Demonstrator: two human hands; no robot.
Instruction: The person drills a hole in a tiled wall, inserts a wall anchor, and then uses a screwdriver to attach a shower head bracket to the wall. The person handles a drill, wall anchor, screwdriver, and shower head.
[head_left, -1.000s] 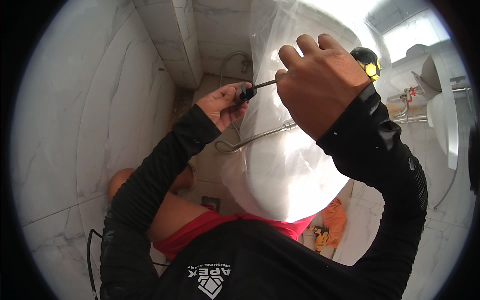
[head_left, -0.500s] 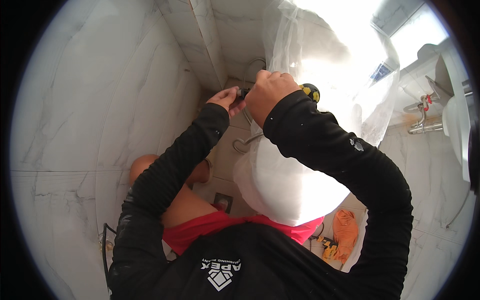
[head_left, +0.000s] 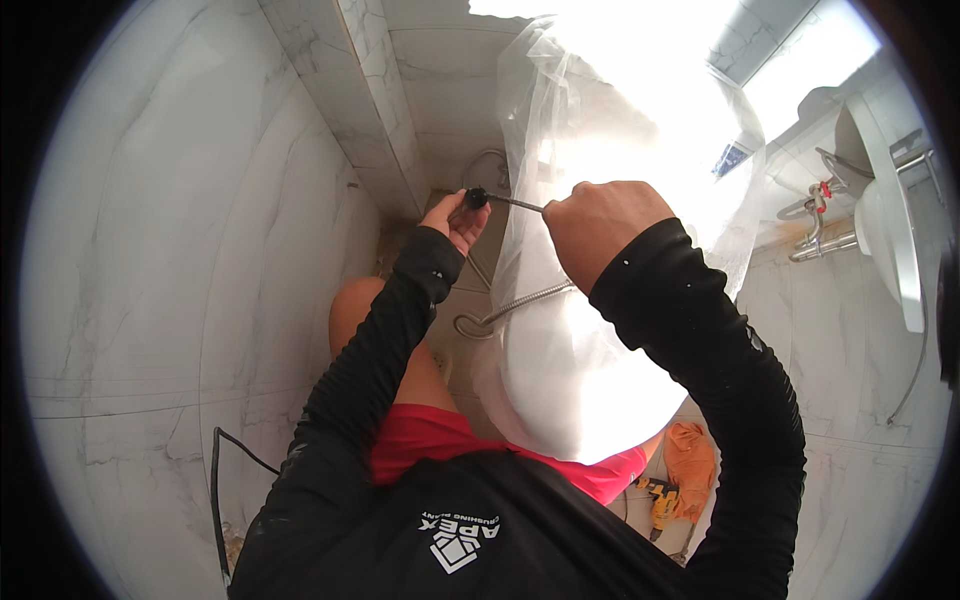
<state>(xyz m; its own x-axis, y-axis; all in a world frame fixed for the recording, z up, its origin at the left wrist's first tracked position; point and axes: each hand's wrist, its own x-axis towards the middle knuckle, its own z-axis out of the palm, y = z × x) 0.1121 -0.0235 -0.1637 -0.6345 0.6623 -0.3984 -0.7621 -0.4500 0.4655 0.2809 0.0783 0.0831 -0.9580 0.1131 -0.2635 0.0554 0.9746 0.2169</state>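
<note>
My left hand (head_left: 455,224) pinches a small round black fitting (head_left: 477,198) between thumb and fingers. My right hand (head_left: 605,228) is wrapped round a screwdriver, and the fist hides its handle. Its thin metal shaft (head_left: 520,204) runs left from the fist, its tip end close to the fitting; I cannot tell whether they touch. Both hands are held up above a large white toilet-like fixture (head_left: 580,385) draped in clear plastic sheeting (head_left: 535,95), which stands in front of my body and to the right.
A flexible metal hose (head_left: 515,303) curls beside the white fixture. Marble-patterned walls (head_left: 130,230) close in on the left. A sink (head_left: 890,245) with a red-handled valve (head_left: 822,190) is at right. On the floor lie a yellow drill (head_left: 661,508) and an orange cloth (head_left: 690,460).
My right hand has moved right, away from my left, and the screwdriver shaft now shows between them. The yellow-and-black handle end seen earlier is now hidden. The whole view has shifted slightly.
</note>
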